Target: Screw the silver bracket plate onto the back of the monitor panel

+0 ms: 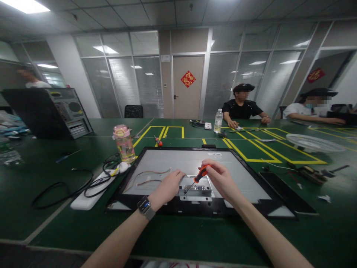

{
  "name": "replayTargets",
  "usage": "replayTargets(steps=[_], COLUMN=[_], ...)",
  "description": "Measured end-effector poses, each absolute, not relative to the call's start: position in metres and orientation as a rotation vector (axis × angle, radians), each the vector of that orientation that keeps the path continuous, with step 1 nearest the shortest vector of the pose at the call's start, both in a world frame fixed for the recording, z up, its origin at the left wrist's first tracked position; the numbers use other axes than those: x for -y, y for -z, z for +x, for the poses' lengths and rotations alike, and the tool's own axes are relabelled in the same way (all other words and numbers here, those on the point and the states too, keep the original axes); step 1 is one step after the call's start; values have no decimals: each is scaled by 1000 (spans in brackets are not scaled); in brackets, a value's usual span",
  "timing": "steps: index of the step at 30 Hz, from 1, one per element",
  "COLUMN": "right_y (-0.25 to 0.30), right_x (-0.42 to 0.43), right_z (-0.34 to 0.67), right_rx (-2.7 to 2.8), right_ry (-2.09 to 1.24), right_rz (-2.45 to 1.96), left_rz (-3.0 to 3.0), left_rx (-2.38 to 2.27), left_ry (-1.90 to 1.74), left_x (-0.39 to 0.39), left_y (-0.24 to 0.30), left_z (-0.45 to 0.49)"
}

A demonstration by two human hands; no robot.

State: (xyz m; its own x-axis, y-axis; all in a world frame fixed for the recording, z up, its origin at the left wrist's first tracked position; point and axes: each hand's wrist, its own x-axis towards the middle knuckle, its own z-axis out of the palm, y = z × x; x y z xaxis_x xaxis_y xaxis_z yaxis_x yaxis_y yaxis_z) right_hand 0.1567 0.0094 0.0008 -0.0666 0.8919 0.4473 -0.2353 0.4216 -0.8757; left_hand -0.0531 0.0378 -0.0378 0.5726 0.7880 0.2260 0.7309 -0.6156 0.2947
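A flat monitor panel (240, 178) with a black frame lies on the green table, its grey back facing up. Near its front edge is a metal bracket (206, 192) with several holes. My right hand (221, 178) grips a screwdriver (203, 172) by its red and black handle, the shaft slanting down left to the bracket. My left hand (169, 187) lies on the panel at the bracket's left side, fingers stretched toward its far edge; the fingertips are partly hidden. Thin wires (150, 181) run across the panel left of that hand.
Left of the panel are a white power strip (93, 191), black cable and a pink-lidded bottle (124, 145). A small red screwdriver (158, 141) lies beyond. At right are a dark flat panel (287, 191) and a tape measure (311, 174). A computer case (47, 113) stands far left; co-workers sit opposite.
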Motion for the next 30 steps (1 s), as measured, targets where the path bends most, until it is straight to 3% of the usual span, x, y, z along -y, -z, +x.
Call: replayTargets(steps=[17, 26, 30], right_y=[0, -4, -7], right_x=[-8, -5, -2], right_z=[160, 155, 158], right_rx=[1457, 1482, 1554], right_ry=[-1042, -741, -823], right_rz=[-673, -735, -723], left_rz=[2641, 2622, 2623], left_rx=[-1264, -1284, -1268], left_ry=[-522, -499, -521], left_x=[-38, -38, -37], left_y=[39, 37, 37], left_z=[-54, -53, -54])
